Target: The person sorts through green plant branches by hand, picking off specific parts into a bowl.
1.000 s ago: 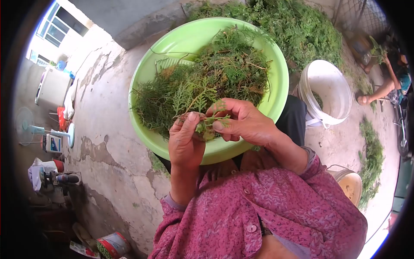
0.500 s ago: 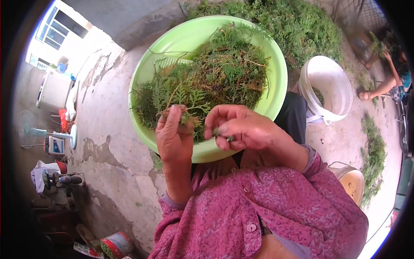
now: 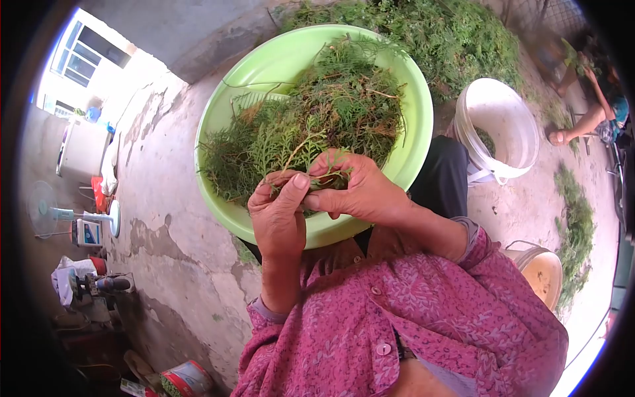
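Over the near rim of a light green basin (image 3: 418,86), both hands meet at their fingertips. My left hand (image 3: 281,208) is closed in a pinch on a green conifer sprig (image 3: 299,148), whose thin brown stem points up into the basin. My right hand (image 3: 364,192) is also closed, thumb against forefinger, on leafy bits of the sprig beside the left thumb. Inside the basin lies a heap of cut conifer foliage (image 3: 344,106), green with brown twigs mixed in.
A white bucket (image 3: 506,126) stands right of the basin, and a second bucket (image 3: 542,274) is nearer me. Piled branches (image 3: 456,46) lie behind. Another person (image 3: 589,119) sits at far right. On the left are a fan (image 3: 63,214) and a red-and-white tub (image 3: 188,378).
My right hand has moved left to meet my left hand, and its fingers have closed on the sprig. Small green bits showed in the right fingers before.
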